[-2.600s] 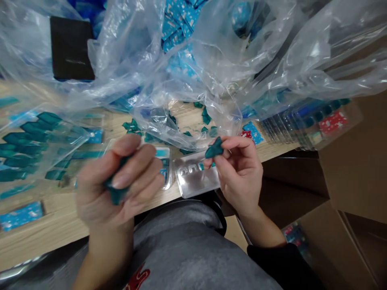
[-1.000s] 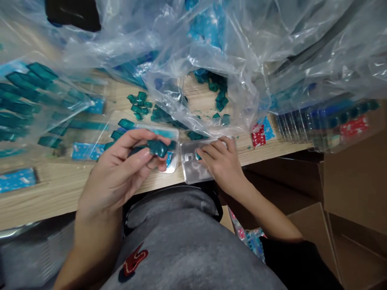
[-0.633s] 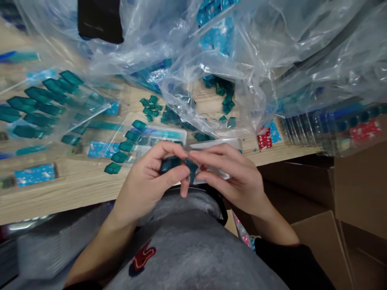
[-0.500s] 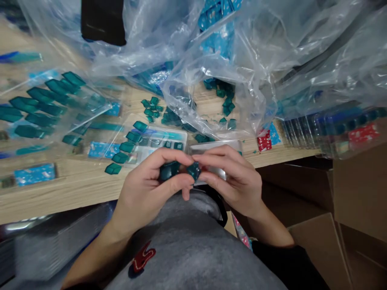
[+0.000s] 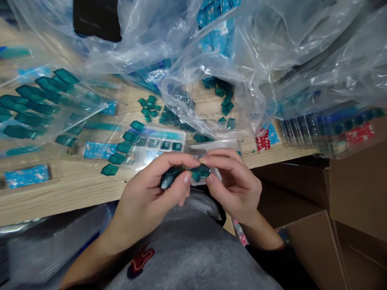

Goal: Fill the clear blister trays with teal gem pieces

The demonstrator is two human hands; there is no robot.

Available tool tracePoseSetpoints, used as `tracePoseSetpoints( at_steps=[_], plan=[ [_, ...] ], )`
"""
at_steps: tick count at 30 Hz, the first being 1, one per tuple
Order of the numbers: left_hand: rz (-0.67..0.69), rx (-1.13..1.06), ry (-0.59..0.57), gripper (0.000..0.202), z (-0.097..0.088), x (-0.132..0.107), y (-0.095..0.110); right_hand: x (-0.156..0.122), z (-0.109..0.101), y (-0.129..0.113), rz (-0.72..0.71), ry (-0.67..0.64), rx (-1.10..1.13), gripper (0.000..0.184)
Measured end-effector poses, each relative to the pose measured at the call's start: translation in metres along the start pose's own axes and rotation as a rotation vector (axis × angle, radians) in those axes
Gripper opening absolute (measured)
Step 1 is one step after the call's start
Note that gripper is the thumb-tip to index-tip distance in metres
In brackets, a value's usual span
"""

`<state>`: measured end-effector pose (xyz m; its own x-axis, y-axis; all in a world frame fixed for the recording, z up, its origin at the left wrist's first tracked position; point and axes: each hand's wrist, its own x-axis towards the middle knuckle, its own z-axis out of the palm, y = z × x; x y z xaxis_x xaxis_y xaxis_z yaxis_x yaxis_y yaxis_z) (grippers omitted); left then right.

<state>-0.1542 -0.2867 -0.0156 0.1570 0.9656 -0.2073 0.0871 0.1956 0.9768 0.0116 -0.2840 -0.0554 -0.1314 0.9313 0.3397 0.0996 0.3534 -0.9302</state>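
Observation:
My left hand (image 5: 157,193) is closed, with a dark teal faceted piece (image 5: 171,177) tucked between its thumb and curled fingers. Between the fingertips of both hands is a smaller translucent teal piece (image 5: 201,172). My right hand (image 5: 234,181) pinches that piece from the right, thumb below and index finger above. Just behind the hands lies a clear plastic case (image 5: 151,141) with compartments, some holding teal pieces. A row of loose teal pieces (image 5: 123,147) runs along its left side. Partly behind my right hand is a whitish tray (image 5: 216,146).
Clear plastic bags (image 5: 211,92) spread across the back, near small teal pieces (image 5: 148,108). More faceted pieces (image 5: 36,106) lie on clear packaging at left. Stacked clear cases (image 5: 302,131) and a red packet (image 5: 263,139) stand right. Cardboard boxes (image 5: 311,241) sit below the table's edge.
The small teal piece has turned between my fingertips and shifted slightly right, now showing more of its length. My left hand still keeps the darker piece.

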Motion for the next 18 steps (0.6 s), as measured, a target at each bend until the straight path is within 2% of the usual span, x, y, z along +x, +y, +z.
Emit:
tracePoseSetpoints(
  at_steps=[4, 6, 9, 12, 15, 18],
  plan=[
    [-0.057, -0.151, -0.026, 0.005, -0.002, 0.004, -0.003, 0.000, -0.002, 0.002, -0.124, -0.055, -0.029, 0.050],
    [-0.079, -0.177, -0.051, 0.004, -0.004, 0.006, -0.004, 0.000, -0.002, 0.003, -0.166, -0.062, -0.044, 0.053],
    [-0.122, -0.177, -0.135, 0.003, -0.005, 0.008, -0.004, 0.001, -0.004, 0.003, -0.153, -0.048, -0.041, 0.047],
    [-0.110, -0.113, -0.189, 0.008, -0.005, 0.010, -0.005, -0.001, -0.004, 0.004, -0.090, -0.023, 0.012, 0.033],
    [0.000, 0.100, -0.105, 0.012, -0.001, 0.008, -0.008, -0.004, -0.004, 0.008, 0.053, 0.062, 0.129, 0.019],
    [0.129, 0.262, 0.001, 0.012, 0.000, 0.005, -0.016, -0.007, -0.004, 0.012, 0.158, 0.184, 0.231, 0.015]
  ],
)
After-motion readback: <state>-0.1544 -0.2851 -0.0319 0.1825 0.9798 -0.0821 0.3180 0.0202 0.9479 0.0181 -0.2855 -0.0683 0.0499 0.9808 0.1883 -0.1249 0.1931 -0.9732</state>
